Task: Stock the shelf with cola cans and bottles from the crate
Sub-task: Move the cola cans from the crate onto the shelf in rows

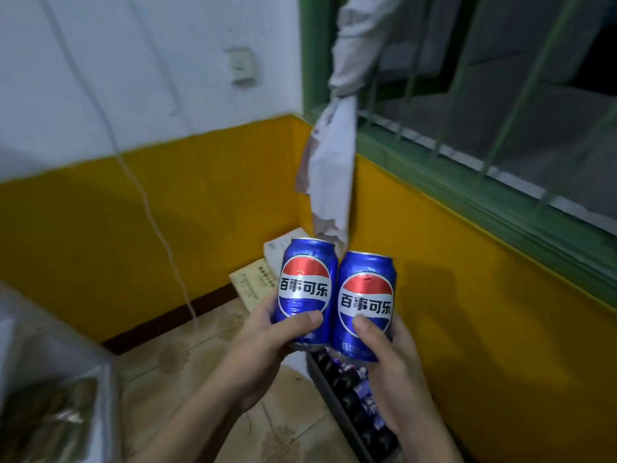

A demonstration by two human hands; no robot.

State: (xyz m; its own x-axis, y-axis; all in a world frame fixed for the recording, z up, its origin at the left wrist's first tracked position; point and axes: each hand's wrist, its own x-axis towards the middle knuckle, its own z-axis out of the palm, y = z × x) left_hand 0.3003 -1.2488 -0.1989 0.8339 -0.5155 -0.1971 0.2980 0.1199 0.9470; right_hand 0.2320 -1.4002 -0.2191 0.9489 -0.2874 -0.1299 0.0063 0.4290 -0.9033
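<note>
Gripped left can [305, 282] in left hand [263, 339] and right can [365, 302] in right hand [390, 369], above the crate [330, 399].

Held both cans upright at lower centre of the frame, side by side and apparently touching, labels toward the camera. Wrapped fingers round the lower body of each, with a thumb laid across the front. Probably took one per hand to halve the trips to the shelf and gripped low to leave the tops free for setting down. Saw no shelf anywhere in frame. Found the crate at bottom centre on the tiled floor [200, 355], hard against the yellow wall [484, 329] and partly hidden behind the hands. Made out dark bottles [357, 392] with blue labels packed inside, too blurred to count.
</note>
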